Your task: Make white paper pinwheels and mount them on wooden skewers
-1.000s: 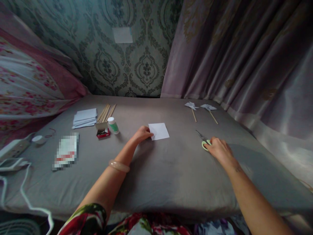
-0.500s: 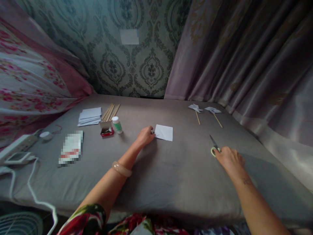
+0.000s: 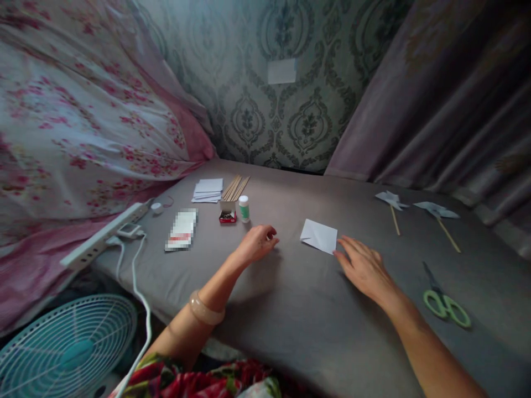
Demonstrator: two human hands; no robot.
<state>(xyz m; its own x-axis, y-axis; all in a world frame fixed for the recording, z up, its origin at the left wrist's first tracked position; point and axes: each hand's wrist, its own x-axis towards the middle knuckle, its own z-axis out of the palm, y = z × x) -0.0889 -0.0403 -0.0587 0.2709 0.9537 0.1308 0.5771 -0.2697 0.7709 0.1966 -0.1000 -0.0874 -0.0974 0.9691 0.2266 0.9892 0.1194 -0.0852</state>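
A white square of paper [image 3: 319, 236] lies on the grey covered surface [image 3: 298, 309]. My right hand [image 3: 362, 266] rests flat beside it, fingers stretched out, fingertips touching the paper's near right edge. My left hand [image 3: 258, 242] hovers a short way left of the paper with fingers loosely curled and nothing in them. Green-handled scissors [image 3: 444, 302] lie on the surface to the right, apart from both hands.
A stack of white papers [image 3: 207, 189], wooden sticks [image 3: 236, 187], a small red box [image 3: 227, 213] and a white bottle [image 3: 244, 208] sit at the back left. Two paper pinwheels [image 3: 392, 200] lie back right. A power strip [image 3: 103, 235] and a fan [image 3: 62, 348] are at left.
My right hand let go of the scissors and moved left to the paper. My left hand drew back from the paper. The view swung to the left.
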